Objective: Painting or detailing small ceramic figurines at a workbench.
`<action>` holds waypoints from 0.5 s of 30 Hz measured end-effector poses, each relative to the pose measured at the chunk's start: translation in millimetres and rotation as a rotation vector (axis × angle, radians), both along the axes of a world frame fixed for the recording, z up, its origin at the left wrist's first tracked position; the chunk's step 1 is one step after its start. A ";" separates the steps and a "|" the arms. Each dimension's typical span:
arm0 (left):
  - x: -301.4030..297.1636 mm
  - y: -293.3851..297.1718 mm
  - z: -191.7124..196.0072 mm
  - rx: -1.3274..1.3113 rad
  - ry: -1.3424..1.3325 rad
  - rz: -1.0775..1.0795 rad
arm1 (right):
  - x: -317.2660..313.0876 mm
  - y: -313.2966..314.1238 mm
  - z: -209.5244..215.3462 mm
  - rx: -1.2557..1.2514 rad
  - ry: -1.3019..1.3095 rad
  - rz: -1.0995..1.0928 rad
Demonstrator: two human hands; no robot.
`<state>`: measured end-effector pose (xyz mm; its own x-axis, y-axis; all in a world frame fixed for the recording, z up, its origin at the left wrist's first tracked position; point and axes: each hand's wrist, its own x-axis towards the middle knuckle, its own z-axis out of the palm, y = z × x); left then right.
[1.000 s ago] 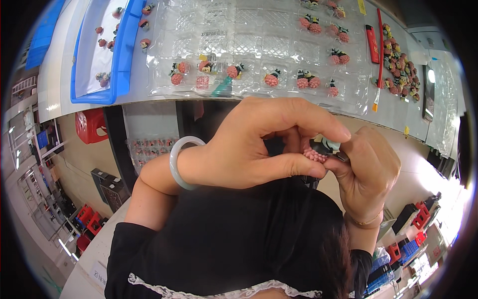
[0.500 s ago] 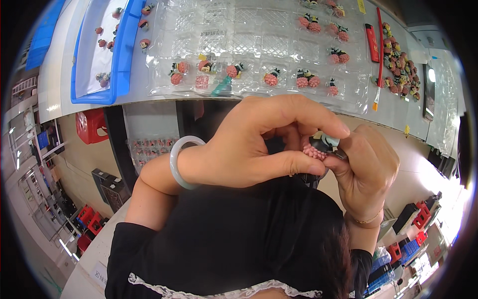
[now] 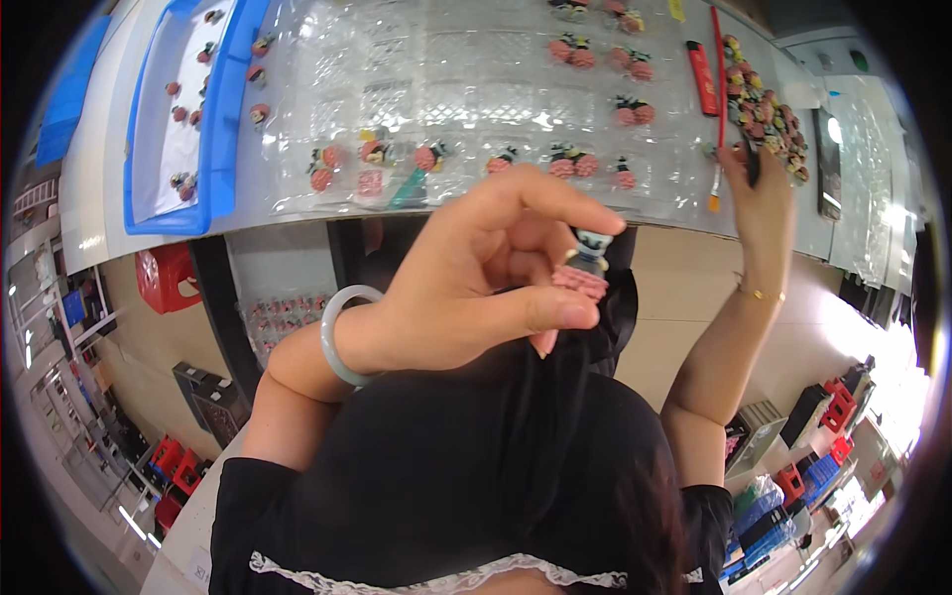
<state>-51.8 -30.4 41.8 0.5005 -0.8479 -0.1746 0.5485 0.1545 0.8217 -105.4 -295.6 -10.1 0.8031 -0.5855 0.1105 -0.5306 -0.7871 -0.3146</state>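
Observation:
My left hand [image 3: 476,268], with a pale bangle at the wrist, pinches a small figurine [image 3: 585,266] between thumb and forefinger. The figurine has a pink bumpy base, a dark middle and a pale blue-grey top. My right hand [image 3: 766,213] reaches out at the far right, beside a heap of small figurine pieces [image 3: 769,114]. Something dark [image 3: 753,165] shows between its thumb and fingers, too blurred to name. Right by that thumb lies a red-handled paintbrush [image 3: 718,89]. Ahead, a clear plastic blister tray [image 3: 446,109] carries several pink-based figurines [image 3: 504,161].
A blue bin [image 3: 220,129] with small round pieces stands at the left, and several more lie along its right rim. A red flat object [image 3: 701,77] rests near the brush. A phone-like dark slab [image 3: 829,164] lies right of the heap. The table's near edge curves below.
My right hand has left the figurine and swung forward and right to the heap. My left hand, still holding the figurine, has shifted slightly left. The view has moved a little too.

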 end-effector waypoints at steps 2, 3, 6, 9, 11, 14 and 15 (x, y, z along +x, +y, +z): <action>-0.8 0.8 -1.8 0.016 -0.054 0.057 | 1.8 -3.3 -1.7 -0.037 0.115 -0.025; -0.4 1.0 -1.8 0.016 -0.030 0.042 | 2.2 -4.1 -1.1 0.012 0.119 -0.047; 0.0 -2.7 -0.3 0.014 -0.043 0.026 | 3.2 0.5 1.6 0.082 0.068 -0.067; -0.8 -3.7 0.1 0.014 -0.045 0.021 | 6.0 4.0 1.3 0.065 0.061 -0.043; -1.0 -3.6 -0.5 0.011 -0.054 0.026 | 6.4 3.2 -0.2 0.028 0.106 -0.018; -1.0 -3.7 -1.4 0.017 -0.073 0.030 | 4.9 -1.2 -2.3 0.018 0.030 0.071; -1.0 -3.3 -2.0 0.029 -0.085 0.032 | 6.1 -1.6 -0.7 0.134 0.038 0.025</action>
<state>-52.9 -33.7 39.9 0.5417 -0.8263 -0.1542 0.4714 0.1468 0.8696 -99.3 -297.2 -10.8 0.8199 -0.5725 0.0019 -0.5247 -0.7528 -0.3975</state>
